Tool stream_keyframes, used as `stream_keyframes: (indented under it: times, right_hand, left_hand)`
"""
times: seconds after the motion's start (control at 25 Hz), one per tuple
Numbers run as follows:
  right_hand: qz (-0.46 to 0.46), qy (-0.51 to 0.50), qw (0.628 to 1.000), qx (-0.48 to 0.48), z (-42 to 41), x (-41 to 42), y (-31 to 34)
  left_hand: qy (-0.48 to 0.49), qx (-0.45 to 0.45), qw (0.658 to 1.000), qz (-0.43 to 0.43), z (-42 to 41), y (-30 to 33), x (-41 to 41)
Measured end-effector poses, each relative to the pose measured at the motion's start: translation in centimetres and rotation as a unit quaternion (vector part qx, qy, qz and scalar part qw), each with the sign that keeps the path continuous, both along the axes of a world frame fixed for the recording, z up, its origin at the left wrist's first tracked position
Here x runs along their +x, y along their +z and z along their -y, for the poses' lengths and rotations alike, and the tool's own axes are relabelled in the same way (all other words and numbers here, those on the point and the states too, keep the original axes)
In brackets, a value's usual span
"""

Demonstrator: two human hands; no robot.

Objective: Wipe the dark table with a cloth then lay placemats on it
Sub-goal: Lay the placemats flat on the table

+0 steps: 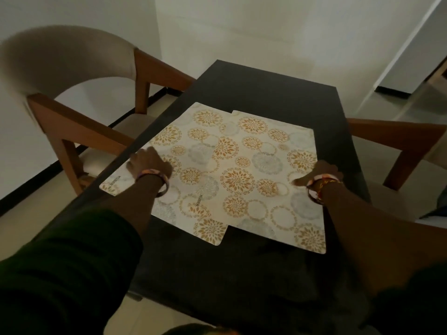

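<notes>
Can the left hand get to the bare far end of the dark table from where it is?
Probably yes. The left hand rests on the patterned placemat, and the bare far end of the dark table lies straight beyond it. Nothing stands in between, though the arm already looks well stretched out.

You look through one head-worn wide-angle camera, angled forward and steeply down, close over the table (266, 93), which fills the frame's centre from bottom upward.

I see white walls (242, 32) and a pale floor (29, 189). The room is dim. A brown wooden chair (79, 112) with a soft back is on my left, and another chair (399, 151) is on my right.
</notes>
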State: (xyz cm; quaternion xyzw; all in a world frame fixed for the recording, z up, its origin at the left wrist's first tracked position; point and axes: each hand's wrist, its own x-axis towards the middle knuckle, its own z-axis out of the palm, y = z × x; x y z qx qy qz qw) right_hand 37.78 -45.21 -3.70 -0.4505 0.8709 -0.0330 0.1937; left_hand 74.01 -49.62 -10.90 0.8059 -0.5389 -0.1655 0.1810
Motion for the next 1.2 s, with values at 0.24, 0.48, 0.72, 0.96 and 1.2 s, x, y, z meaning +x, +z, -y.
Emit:
stream_keyframes:
  times: [0.24,0.48,0.72,0.96,1.2]
  right_hand:
    - [-0.019,0.237,0.962,0.131,-1.1,0.2,-2.4]
    - [-0.012,0.2,0.974,0.102,-0.3,-8.0,-2.4]
    - [-0.022,0.248,0.968,0.039,0.3,-12.2,-3.9]
    - [0.01,0.266,0.961,0.075,0.8,-14.8,-4.2]
    - [0.011,0.257,0.962,0.088,1.4,-15.4,-4.1]
  left_hand:
    - [-0.245,-0.004,0.968,0.052,-2.5,2.1,-13.9]
    - [-0.384,0.107,0.903,0.159,-4.7,1.7,-26.2]
    - [-0.369,0.205,0.887,0.186,-2.5,2.0,-33.2]
    - [-0.369,0.219,0.886,0.178,-0.6,2.4,-35.2]
    - [-0.376,0.218,0.887,0.158,0.9,2.6,-36.2]
